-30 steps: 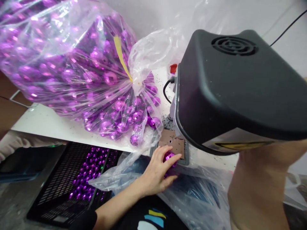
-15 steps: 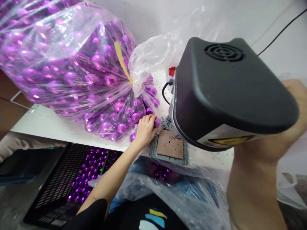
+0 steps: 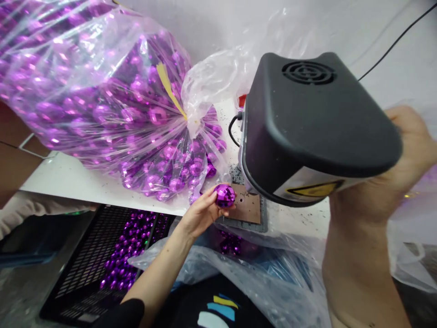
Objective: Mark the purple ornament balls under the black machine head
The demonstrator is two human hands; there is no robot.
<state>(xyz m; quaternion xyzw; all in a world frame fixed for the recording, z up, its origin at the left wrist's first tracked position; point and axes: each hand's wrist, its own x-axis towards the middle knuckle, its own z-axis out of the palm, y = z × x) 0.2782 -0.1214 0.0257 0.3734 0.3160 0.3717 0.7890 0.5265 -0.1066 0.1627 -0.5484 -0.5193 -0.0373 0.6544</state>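
1. While the big clear plastic bag of purple faceted balls (image 3: 102, 105) lies on the white counter (image 3: 68, 182) at far left, a black mesh crate (image 3: 92, 255) below the counter edge holds more purple balls; its near end is cut off by the frame.
2. Left hand (image 3: 200, 212) is curled around one purple mirrored ball (image 3: 224, 195), fingertips pinching it, held just at the left edge of the brown cardboard pad on the grey machine base (image 3: 248, 207).
3. To do this well: keep the pinch on the ball's sides, seat it centred on the pad near its small hole, fingers clear of whatever sits under the black machine head (image 3: 314, 123).
4. Right hand (image 3: 409, 150) sits behind and under the head at far right; it looks pressed against something there, but whether it grips anything cannot be told.
5. Hidden: the working tip under the head, the yellow warning label's text, and what lies in the crumpled clear bag (image 3: 239, 269) by the lap beyond a few purple balls.
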